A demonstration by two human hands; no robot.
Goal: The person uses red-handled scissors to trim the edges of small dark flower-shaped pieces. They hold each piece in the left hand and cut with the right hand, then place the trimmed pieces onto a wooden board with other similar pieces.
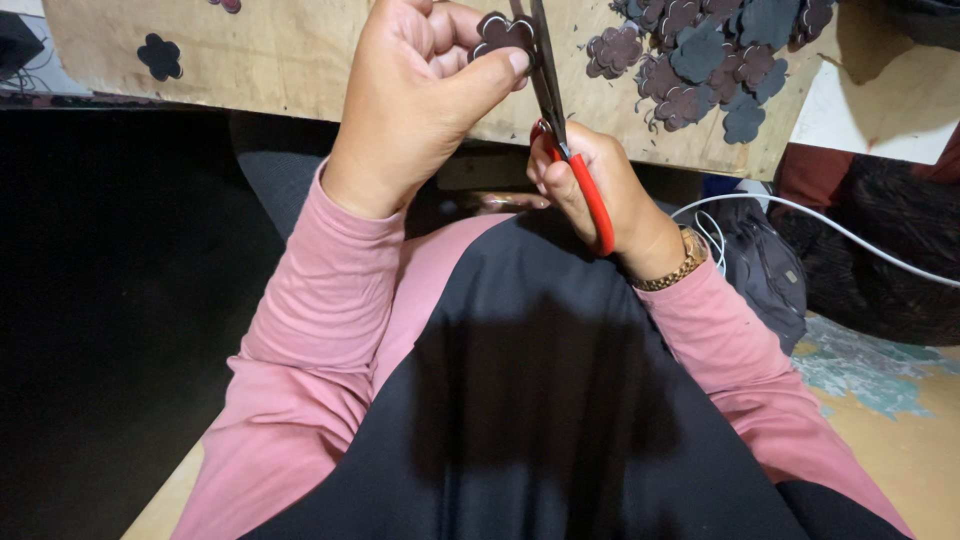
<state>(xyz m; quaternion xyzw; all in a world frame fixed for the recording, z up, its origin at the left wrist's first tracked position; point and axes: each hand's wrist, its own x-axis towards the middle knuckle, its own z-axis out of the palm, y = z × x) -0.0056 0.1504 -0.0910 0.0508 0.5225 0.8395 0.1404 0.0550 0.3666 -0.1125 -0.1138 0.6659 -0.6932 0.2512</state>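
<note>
Pink sleeves [300, 330] nearest. Left hand [415, 95] pinches dark flower cutout [500, 35] between thumb and fingers; right hand [600, 185] grips red-handled scissors [570, 150], fingers curled through loops, blades at cutout.

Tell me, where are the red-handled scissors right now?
The scissors are in the right hand, top centre, blades beside the flower cutout held by the left hand.

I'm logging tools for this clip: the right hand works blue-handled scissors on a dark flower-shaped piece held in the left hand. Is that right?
Not quite: the scissors have red handles, not blue, as the head view shows. The right hand does work them on the flower-shaped piece in the left hand.
</note>
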